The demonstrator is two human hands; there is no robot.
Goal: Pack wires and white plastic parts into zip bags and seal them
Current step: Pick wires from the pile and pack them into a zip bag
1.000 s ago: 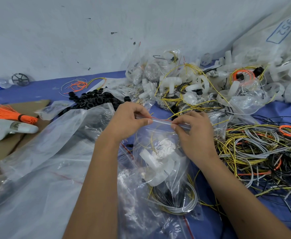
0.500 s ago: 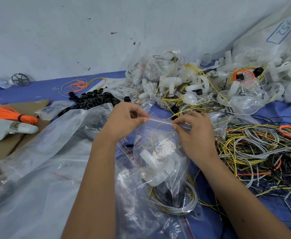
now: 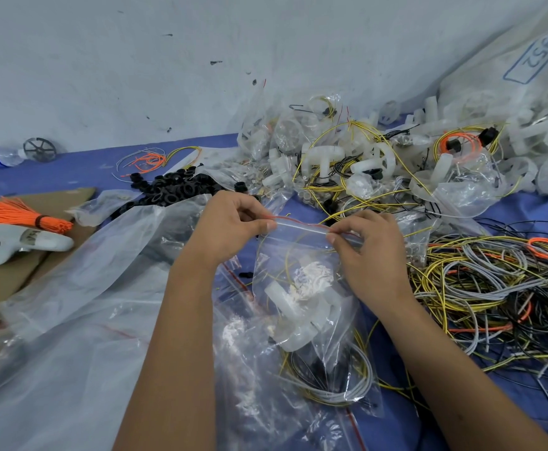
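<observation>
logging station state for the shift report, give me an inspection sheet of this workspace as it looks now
surface: blue cloth-covered table, brown cardboard sheet at left.
job's things: clear zip bag holding a white plastic part and wires.
clutter: black rubber rings, orange wire bundle, white handheld controller, large clear plastic sheet.
grippers: left hand and right hand pinch the bag's zip strip.
cables: loose tangled wire heap at right.
surroundings: grey wall, plastic water bottle.
</observation>
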